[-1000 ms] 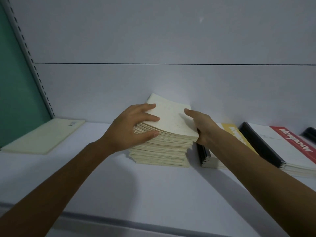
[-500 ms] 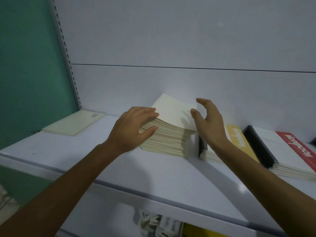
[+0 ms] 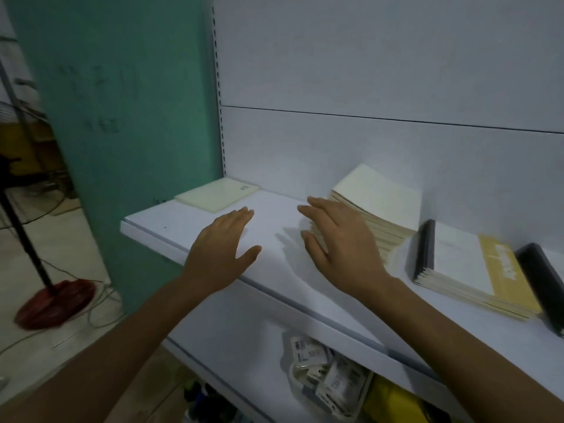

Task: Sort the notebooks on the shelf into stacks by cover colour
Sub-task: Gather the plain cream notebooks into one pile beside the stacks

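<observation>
A tall stack of cream notebooks (image 3: 378, 203) leans against the back panel on the white shelf (image 3: 274, 270). My right hand (image 3: 338, 245) hovers in front of its left side with fingers spread, holding nothing. My left hand (image 3: 222, 248) floats open above the bare shelf, well left of the stack. A single cream notebook (image 3: 216, 193) lies flat at the shelf's far left corner. To the right of the stack sits a pile topped by a white and yellow notebook with a black spine (image 3: 467, 267), then a dark notebook (image 3: 543, 282) at the frame's edge.
A green wall (image 3: 122, 117) borders the shelf on the left. A lower shelf holds packaged items (image 3: 323, 374) and something yellow (image 3: 393, 401). A fan stand with a red base (image 3: 52, 303) and cables stands on the floor at left.
Both hands have come off the cream stack and moved left. My left hand let go of its side. The view swung left and pulled back, showing the floor.
</observation>
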The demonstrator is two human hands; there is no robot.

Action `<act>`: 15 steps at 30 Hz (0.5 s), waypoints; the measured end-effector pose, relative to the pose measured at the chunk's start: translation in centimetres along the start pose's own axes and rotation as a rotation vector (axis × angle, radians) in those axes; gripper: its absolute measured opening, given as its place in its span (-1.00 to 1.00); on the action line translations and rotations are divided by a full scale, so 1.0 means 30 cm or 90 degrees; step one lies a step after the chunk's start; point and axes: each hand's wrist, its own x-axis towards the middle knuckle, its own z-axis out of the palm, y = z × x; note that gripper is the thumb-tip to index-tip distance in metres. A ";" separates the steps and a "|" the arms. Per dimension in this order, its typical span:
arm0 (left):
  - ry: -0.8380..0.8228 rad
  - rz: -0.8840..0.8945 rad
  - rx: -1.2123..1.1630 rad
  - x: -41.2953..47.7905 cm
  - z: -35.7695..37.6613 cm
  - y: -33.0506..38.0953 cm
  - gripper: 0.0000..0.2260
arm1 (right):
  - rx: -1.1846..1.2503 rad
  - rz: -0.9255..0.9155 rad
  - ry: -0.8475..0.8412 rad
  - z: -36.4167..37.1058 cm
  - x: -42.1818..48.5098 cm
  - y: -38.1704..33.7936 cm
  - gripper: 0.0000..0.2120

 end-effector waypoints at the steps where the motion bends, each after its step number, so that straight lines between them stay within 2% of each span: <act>1: -0.009 -0.028 -0.013 -0.015 -0.008 -0.032 -0.35 | 0.009 0.000 -0.032 0.028 0.008 -0.018 -0.63; 6: -0.031 -0.182 -0.201 -0.050 -0.052 -0.182 -0.44 | 0.042 0.008 -0.121 0.171 0.063 -0.086 -0.61; 12: -0.031 -0.211 -0.372 -0.028 -0.100 -0.403 -0.55 | 0.088 0.095 -0.216 0.393 0.216 -0.180 -0.63; 15: -0.037 -0.206 -0.441 -0.010 -0.127 -0.511 -0.61 | 0.088 0.137 -0.227 0.537 0.342 -0.241 -0.64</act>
